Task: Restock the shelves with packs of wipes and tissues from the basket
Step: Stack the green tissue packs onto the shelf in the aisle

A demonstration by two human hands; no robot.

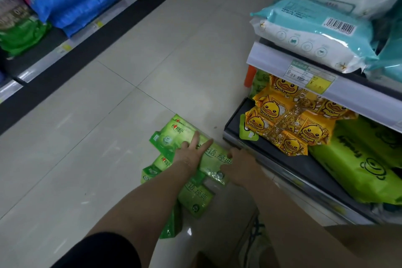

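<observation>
The top green tissue pack [215, 156] lies on a heap of green packs [195, 200] on the floor [108, 137]. The left hand [188, 155] rests on it with fingers straight. The right hand [240, 166] grips its end, just beside the bottom shelf [282, 160], with yellow duck packs [289, 124] beyond.

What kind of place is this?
Most likely a shop aisle: a shelf rail carries a price tag, and yellow duck packs and blue bags lie stacked for sale.

Green tissue packs [174, 137]; yellow duck-print packs [289, 124]; beige floor [130, 61].
</observation>
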